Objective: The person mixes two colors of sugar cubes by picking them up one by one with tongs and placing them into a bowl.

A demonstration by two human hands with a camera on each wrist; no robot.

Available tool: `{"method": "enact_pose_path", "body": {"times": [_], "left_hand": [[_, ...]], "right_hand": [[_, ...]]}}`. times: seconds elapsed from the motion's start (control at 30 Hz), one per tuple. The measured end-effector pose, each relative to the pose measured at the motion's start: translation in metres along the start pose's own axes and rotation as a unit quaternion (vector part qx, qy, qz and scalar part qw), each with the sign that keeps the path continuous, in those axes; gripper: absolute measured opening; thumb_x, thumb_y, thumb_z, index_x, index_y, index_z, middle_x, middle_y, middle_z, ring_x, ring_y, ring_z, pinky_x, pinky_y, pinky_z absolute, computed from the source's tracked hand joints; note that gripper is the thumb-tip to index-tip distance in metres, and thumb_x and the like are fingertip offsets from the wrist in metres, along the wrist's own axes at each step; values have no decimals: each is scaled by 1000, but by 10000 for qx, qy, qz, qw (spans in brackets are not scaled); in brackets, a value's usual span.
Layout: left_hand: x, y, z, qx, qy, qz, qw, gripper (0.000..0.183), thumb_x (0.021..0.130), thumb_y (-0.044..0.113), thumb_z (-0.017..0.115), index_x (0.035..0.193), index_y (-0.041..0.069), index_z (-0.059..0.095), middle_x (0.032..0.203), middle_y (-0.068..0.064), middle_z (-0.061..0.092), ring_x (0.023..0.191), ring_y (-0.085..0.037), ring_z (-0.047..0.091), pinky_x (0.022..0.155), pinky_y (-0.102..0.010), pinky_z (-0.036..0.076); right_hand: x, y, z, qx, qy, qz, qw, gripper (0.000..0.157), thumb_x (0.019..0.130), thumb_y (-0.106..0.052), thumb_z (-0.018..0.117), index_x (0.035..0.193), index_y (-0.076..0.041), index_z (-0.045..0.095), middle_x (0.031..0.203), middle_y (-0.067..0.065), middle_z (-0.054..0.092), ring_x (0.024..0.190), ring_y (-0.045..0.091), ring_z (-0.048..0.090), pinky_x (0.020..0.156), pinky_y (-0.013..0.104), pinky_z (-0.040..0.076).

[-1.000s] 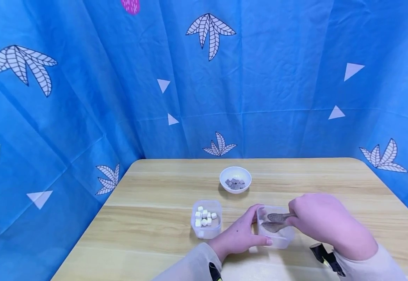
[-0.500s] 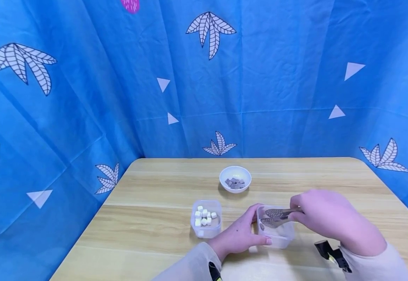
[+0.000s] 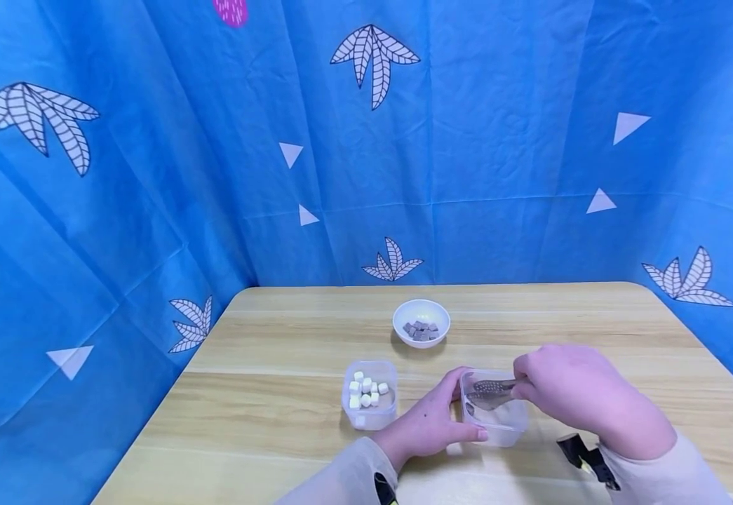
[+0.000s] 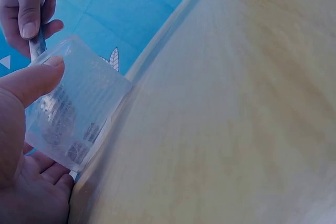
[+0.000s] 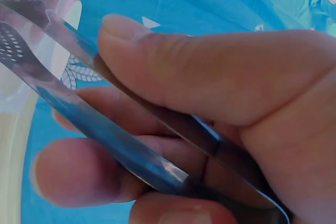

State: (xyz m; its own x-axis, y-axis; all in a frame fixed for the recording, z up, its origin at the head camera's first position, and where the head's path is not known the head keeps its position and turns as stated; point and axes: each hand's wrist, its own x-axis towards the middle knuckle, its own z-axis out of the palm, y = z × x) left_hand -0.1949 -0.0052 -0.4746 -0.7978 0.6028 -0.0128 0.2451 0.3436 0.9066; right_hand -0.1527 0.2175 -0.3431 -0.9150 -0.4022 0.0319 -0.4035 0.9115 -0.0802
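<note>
My left hand (image 3: 432, 423) grips a clear plastic container (image 3: 499, 436) at its left side, the thumb along the near wall and the fingers at the far corner. In the left wrist view a few dark pieces (image 4: 84, 145) show blurred through its wall. My right hand (image 3: 577, 386) holds metal tongs (image 5: 105, 129) between thumb and fingers. Their perforated heads (image 3: 491, 400) reach down inside the container, slightly apart. Whether anything lies between them cannot be made out. Beside the left wrist stands a second clear container (image 3: 371, 421) with several white cubes (image 3: 366, 386).
A white bowl (image 3: 421, 308) with several grey-brown cubes (image 3: 421, 331) stands farther back on the wooden table (image 3: 265, 365). A blue patterned curtain (image 3: 499, 140) hangs behind the table and along its sides.
The tongs' heads lifted and shifted about inside the container, and now sit a little closer together. My right hand went slightly right, then back left and down. The left hand stayed put.
</note>
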Motion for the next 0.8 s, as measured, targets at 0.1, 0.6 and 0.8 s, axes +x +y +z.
{"method": "enact_pose_path", "body": {"times": [0.1, 0.6, 0.8], "left_hand": [[-1, 0, 0, 9, 1, -9, 10000, 90, 80, 41, 85, 153, 34, 32, 145, 14, 49, 134, -6, 44, 118, -46, 27], [-2, 0, -1, 51, 7, -18, 10000, 92, 80, 41, 84, 154, 31, 32, 147, 13, 48, 135, -7, 44, 117, -48, 27], [-2, 1, -1, 39, 2, -55, 10000, 92, 80, 42, 84, 154, 32, 31, 148, 11, 48, 135, -7, 43, 117, -46, 28]], "right_hand": [[-1, 0, -3, 11, -70, 106, 9999, 20, 88, -32, 76, 73, -31, 63, 63, -16, 49, 54, 10, 42, 50, 34, 37], [-2, -2, -6, 16, -199, 259, 9995, 23, 89, -31, 75, 71, -31, 61, 62, -13, 47, 54, 11, 42, 49, 35, 36], [1, -2, -3, -187, -215, 184, 9994, 23, 88, -31, 76, 71, -31, 60, 62, -14, 47, 54, 11, 42, 48, 36, 37]]}}
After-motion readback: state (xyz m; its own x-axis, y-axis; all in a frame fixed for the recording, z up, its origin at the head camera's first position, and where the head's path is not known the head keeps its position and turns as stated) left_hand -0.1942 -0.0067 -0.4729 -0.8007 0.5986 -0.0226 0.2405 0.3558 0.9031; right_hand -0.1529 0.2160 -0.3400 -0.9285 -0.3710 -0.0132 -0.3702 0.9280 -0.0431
